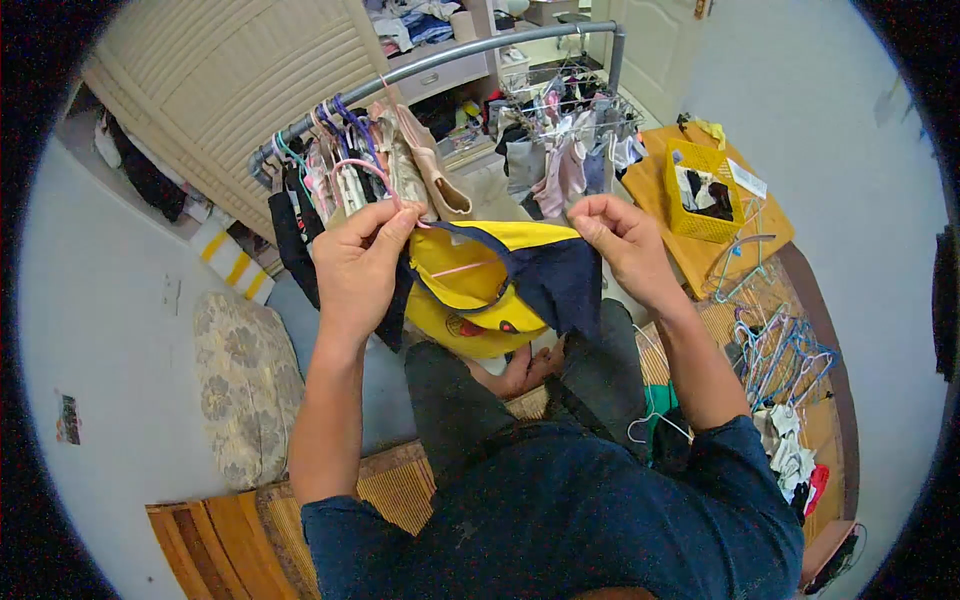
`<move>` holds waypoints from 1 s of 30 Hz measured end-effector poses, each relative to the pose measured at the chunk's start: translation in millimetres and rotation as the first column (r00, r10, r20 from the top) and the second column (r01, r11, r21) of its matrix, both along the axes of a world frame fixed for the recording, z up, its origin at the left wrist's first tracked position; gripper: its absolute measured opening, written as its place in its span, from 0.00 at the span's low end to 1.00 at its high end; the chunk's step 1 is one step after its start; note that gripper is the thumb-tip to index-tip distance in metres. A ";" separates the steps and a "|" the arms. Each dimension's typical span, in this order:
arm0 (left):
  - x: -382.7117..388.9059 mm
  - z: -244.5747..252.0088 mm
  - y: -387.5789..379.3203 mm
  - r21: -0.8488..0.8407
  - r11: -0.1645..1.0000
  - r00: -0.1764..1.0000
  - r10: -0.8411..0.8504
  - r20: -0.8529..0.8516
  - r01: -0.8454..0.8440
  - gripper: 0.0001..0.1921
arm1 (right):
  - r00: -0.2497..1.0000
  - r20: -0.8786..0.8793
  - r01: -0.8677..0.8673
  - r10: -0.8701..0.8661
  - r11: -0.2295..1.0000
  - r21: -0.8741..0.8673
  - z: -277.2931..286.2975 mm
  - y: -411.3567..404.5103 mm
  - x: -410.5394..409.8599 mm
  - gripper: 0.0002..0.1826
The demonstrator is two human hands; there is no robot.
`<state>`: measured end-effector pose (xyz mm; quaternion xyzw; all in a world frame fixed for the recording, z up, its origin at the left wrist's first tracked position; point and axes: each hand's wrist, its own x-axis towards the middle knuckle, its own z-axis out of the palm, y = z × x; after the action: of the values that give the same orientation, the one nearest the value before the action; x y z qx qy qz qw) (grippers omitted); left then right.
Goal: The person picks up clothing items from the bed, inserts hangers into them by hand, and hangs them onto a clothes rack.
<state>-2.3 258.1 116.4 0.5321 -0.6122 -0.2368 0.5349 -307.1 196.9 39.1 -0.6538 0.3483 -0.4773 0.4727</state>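
Observation:
A yellow T-shirt with navy sleeves and a navy neckband (480, 330) hangs between my hands, above my lap. Its neck opening faces up, and a pink hanger (362, 166) runs inside it, with the hook rising at the left. My left hand (367, 255) pinches the hanger near the hook's base, together with the collar edge. My right hand (622, 244) pinches the shirt's right shoulder between thumb and fingers. A printed design shows on the yellow front, partly folded out of sight.
Ahead stands a grey metal clothes rail (442, 64) with hung garments and a clip rack of socks (562, 142). At right, a yellow basket (701, 191) sits on a wooden board. Several loose hangers (787, 352) lie nearer, beside crumpled white clothes (784, 450). A patterned cushion (247, 390) is at left.

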 end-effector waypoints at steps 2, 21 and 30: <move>-1.6 -2.1 -0.9 0.001 1.000 0.999 -0.015 -0.030 0.015 0.09 | 1.000 0.019 0.016 -0.015 0.998 -0.055 2.5 2.3 0.7 0.13; -20.1 11.9 9.2 0.008 0.998 0.998 -0.062 0.017 0.062 0.10 | 0.753 -0.474 -0.344 -0.456 0.342 -0.874 57.9 14.3 24.8 0.19; -12.6 -2.6 20.5 0.034 0.997 0.996 -0.072 -0.049 0.074 0.10 | 0.680 -0.586 -0.446 -0.441 0.385 -0.808 68.7 33.7 39.9 0.14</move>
<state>-14.9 278.6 113.7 0.5131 -0.6137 -0.2797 0.5309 -267.2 230.6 107.9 -0.9308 0.1776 -0.2790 -0.1559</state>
